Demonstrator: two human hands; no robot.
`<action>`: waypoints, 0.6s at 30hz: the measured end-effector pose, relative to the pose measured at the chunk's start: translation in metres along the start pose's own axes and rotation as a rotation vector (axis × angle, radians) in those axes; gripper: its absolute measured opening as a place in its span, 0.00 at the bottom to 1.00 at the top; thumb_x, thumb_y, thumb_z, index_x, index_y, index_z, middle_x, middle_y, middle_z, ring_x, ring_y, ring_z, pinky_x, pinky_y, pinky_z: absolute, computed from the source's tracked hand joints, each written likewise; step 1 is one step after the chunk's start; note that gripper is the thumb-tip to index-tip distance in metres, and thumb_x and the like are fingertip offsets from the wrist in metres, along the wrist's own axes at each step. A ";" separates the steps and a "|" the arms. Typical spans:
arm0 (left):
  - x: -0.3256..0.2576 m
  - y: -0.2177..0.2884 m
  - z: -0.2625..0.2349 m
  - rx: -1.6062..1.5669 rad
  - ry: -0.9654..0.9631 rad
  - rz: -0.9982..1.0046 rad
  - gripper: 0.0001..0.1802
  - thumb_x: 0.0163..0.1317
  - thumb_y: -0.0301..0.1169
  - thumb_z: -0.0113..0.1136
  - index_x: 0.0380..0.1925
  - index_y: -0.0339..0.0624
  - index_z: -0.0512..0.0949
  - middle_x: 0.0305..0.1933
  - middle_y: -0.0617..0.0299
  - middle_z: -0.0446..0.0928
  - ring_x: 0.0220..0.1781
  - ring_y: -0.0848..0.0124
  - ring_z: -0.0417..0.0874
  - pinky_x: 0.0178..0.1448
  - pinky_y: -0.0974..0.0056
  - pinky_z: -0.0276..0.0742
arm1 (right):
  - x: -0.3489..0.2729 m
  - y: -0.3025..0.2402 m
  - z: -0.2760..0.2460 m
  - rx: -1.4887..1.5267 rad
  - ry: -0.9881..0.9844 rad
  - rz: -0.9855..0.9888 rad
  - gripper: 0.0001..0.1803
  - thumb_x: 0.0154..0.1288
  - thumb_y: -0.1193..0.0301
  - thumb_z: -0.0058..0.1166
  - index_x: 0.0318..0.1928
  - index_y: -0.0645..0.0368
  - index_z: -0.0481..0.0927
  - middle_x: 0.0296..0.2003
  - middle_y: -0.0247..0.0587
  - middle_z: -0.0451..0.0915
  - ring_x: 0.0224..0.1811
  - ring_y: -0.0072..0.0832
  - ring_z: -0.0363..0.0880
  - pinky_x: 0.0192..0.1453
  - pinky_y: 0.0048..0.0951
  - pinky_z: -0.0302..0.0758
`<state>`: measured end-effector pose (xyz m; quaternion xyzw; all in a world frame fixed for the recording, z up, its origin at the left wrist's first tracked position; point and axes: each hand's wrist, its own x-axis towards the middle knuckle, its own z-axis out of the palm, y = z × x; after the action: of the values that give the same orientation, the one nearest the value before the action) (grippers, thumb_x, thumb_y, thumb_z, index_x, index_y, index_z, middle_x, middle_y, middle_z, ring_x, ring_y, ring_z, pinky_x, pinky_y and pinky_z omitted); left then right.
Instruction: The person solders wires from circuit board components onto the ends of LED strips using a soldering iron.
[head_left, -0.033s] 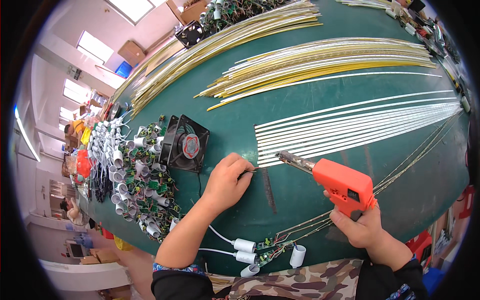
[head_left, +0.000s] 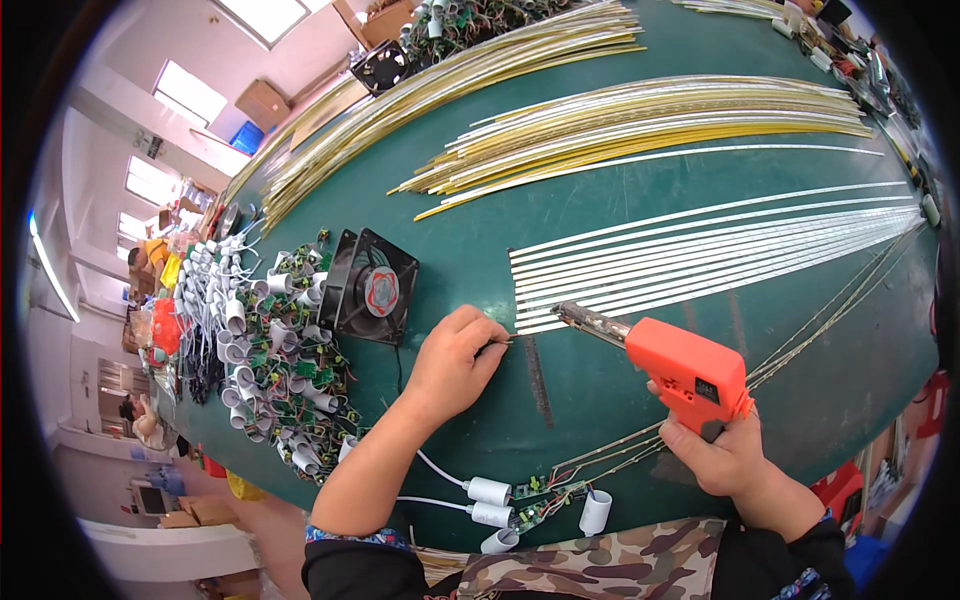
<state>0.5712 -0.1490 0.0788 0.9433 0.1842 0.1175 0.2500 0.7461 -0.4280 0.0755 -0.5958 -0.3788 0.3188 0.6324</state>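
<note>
Head view: right hand (head_left: pixel 735 455) is gripping an orange soldering gun (head_left: pixel 685 370), left hand (head_left: pixel 455 360) is pinching a wire end at the white strips (head_left: pixel 700 255) just beyond it, so soldering looks barely underway, with plenty of strips waiting.

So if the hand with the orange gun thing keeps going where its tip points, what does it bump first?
Probably the left hand: the orange soldering gun in the right hand points left at its fingertips, beside the white strips.
</note>
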 end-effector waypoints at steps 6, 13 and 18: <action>0.003 -0.011 -0.003 -0.047 -0.004 0.055 0.06 0.58 0.23 0.68 0.36 0.39 0.83 0.38 0.57 0.78 0.39 0.61 0.81 0.43 0.62 0.77 | 0.001 0.003 0.003 -0.096 0.003 -0.053 0.25 0.62 0.76 0.63 0.59 0.66 0.74 0.31 0.34 0.79 0.30 0.21 0.76 0.36 0.26 0.74; 0.004 -0.013 -0.007 -0.144 0.004 0.010 0.05 0.59 0.24 0.67 0.36 0.38 0.82 0.36 0.56 0.80 0.38 0.59 0.82 0.43 0.60 0.78 | 0.002 0.000 0.006 -0.147 -0.008 -0.064 0.25 0.61 0.76 0.64 0.59 0.65 0.74 0.31 0.34 0.79 0.29 0.22 0.76 0.36 0.26 0.74; 0.002 -0.016 -0.006 -0.204 0.019 -0.040 0.05 0.59 0.21 0.66 0.36 0.37 0.81 0.35 0.56 0.80 0.37 0.61 0.82 0.43 0.62 0.78 | 0.002 0.002 0.007 -0.186 -0.006 -0.096 0.25 0.61 0.76 0.64 0.59 0.65 0.74 0.31 0.33 0.78 0.29 0.22 0.75 0.36 0.27 0.73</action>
<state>0.5669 -0.1330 0.0759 0.9079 0.1925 0.1396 0.3451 0.7414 -0.4226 0.0734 -0.6321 -0.4367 0.2534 0.5879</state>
